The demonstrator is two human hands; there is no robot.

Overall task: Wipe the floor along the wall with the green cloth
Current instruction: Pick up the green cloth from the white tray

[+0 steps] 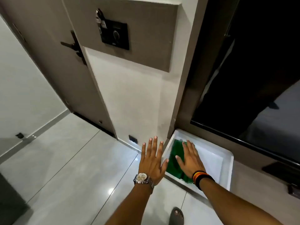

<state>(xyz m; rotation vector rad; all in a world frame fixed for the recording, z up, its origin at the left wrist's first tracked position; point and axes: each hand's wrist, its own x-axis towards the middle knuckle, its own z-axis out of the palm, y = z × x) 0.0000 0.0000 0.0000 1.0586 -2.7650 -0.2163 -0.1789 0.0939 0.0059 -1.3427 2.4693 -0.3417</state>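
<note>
A green cloth lies inside a white rectangular tray that sits on the floor at the foot of the wall. My right hand, with dark bands on the wrist, is stretched flat over the cloth with fingers spread; whether it touches the cloth I cannot tell. My left hand, with a watch on the wrist, hovers flat and spread just left of the tray, above the pale tiled floor. Part of the cloth is hidden under my right hand.
A grey door with a dark handle stands left of the wall. A black switch panel hangs on a wall board. A dark glass door is at the right. My sandalled foot is at the bottom edge.
</note>
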